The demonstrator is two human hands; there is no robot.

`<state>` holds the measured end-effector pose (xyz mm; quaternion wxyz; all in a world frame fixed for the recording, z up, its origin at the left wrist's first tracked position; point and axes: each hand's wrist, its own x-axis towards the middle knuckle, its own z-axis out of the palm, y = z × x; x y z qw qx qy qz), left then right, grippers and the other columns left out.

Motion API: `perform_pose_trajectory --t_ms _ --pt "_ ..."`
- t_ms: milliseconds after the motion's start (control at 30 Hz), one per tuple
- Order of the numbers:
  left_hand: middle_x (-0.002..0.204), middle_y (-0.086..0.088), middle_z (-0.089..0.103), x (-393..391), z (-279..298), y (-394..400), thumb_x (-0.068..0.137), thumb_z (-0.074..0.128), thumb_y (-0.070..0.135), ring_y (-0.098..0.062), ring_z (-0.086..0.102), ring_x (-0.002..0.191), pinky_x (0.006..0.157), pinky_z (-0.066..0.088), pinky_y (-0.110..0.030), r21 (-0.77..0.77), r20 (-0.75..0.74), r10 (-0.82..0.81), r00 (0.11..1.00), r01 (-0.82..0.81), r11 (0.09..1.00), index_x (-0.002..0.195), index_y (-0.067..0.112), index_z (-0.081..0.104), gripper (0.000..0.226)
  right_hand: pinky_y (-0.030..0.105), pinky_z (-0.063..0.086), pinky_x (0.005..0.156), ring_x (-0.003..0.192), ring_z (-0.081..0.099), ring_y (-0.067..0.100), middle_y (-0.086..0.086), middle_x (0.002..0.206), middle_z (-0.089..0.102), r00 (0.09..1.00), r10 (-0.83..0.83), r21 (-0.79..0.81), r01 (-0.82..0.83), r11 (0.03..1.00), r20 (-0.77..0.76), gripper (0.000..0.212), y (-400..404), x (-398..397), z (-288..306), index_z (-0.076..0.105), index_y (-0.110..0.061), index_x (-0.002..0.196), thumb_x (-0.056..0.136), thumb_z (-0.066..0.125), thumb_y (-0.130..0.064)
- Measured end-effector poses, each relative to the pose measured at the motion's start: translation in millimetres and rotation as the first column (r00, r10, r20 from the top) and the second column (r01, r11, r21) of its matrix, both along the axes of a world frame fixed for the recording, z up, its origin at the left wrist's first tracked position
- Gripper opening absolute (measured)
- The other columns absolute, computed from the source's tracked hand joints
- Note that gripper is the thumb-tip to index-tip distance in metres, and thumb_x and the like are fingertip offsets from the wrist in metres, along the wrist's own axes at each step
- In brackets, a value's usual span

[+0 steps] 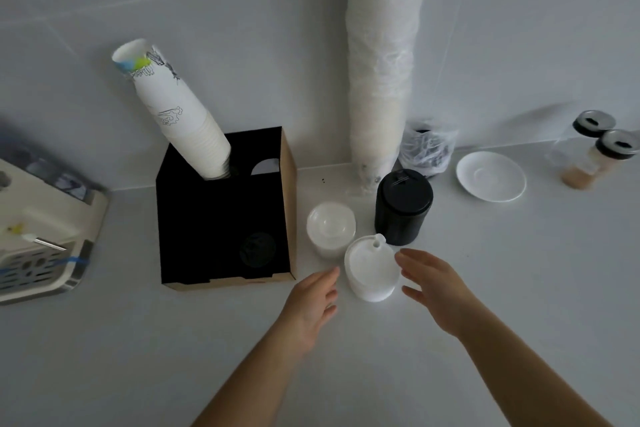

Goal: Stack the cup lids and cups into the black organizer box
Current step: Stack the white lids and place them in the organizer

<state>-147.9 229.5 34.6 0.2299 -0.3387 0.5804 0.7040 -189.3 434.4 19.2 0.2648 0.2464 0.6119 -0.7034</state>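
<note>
white lid stack (372, 269) sits between both hands, left hand (313, 302) and right hand (434, 288) open, empty; grip low, keep level into organizer box (289, 184).

I see a black organizer box (221, 225) with brown cardboard edges, white cups (180, 114) bearing line drawings, white lids (372, 270).

Dim, flat, greyish light all over

Shadows are super soft, no real glare. The black organizer box (221, 218) interior is just murk. Wide-angle bending at the edges, and the far-right jars (602, 149) look smeared.
</note>
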Motion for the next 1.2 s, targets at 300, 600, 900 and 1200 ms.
perform_pose_trajectory --t_ms 300,600,900,1200 --pt "0.105 0.014 0.064 -31.8 -10.9 28.6 0.089 0.062 0.036 -0.004 0.057 0.097 0.084 0.046 -0.031 -0.164 -0.035 -0.181 0.983 0.173 0.971 0.102 0.038 0.063 0.013 0.035 0.049 0.082 0.098 0.064 0.016 -0.002 0.105 0.072 0.996 0.088 0.049 -0.086 0.995 -0.022 0.013 -7.5 -10.8 -10.3 0.069 -0.028 0.098 0.086 0.072 -0.026" --pt "0.111 0.011 0.067 -38.1 -21.3 23.0 0.09 0.062 0.034 -0.008 0.059 0.103 0.103 0.042 -0.039 -0.071 0.036 -0.215 0.976 0.217 0.974 0.097 0.037 0.064 0.009 0.037 0.049 0.089 0.104 0.063 0.017 0.001 0.113 0.07 0.993 0.115 0.055 -0.116 0.992 0.027 0.046 -0.6 -16.0 -21.0 0.065 -0.02 0.121 0.079 0.077 -0.032" --pt "0.116 0.019 0.063 -32.9 -19.6 25.0 0.091 0.06 0.032 -0.008 0.05 0.119 0.118 0.025 -0.043 0.05 0.05 -0.117 0.992 0.114 0.992 0.104 0.035 0.064 0.014 0.036 0.046 0.088 0.107 0.062 0.016 -0.002 0.11 0.072 0.99 0.133 -0.004 -0.133 0.991 0.05 0.016 2.6 -17.6 -14.1 0.072 -0.027 0.099 0.082 0.074 -0.028" --pt "0.114 0.006 0.069 -15.4 -3.8 36.9 0.09 0.06 0.029 -0.012 0.062 0.107 0.102 0.045 -0.033 0.079 -0.046 -0.06 0.997 0.064 0.995 0.111 0.029 0.064 0.021 0.044 0.043 0.102 0.114 0.059 0.021 -0.002 0.117 0.07 0.989 0.146 -0.017 -0.145 0.989 0.028 0.022 12.2 3.6 0.8 0.07 -0.028 0.104 0.083 0.071 -0.037"
